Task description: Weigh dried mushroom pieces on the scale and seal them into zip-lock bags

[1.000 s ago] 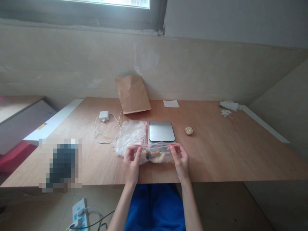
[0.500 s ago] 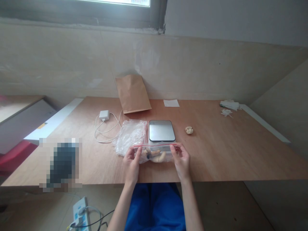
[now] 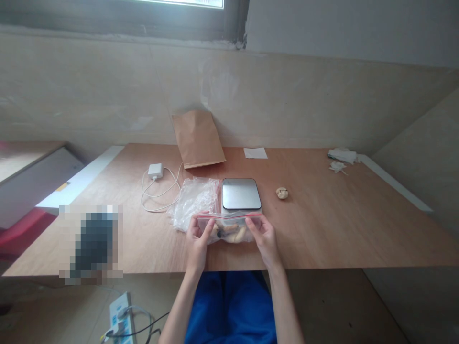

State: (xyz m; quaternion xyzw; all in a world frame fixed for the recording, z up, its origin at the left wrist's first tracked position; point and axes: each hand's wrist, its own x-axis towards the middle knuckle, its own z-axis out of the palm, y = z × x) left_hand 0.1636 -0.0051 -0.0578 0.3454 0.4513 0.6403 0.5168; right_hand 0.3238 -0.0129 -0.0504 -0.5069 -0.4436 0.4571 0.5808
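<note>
The right hand point(image 3: 264, 235) has shifted inward on the zip bag point(image 3: 231, 231), nearer the left hand point(image 3: 198, 238).

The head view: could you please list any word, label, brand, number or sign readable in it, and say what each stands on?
None can be read.
Power strip: blue patches, too small and blurred to tell whether they carry words.
Clear zip bag, silver-topped scale, brown paper bag, white adapter: nothing legible.
</note>
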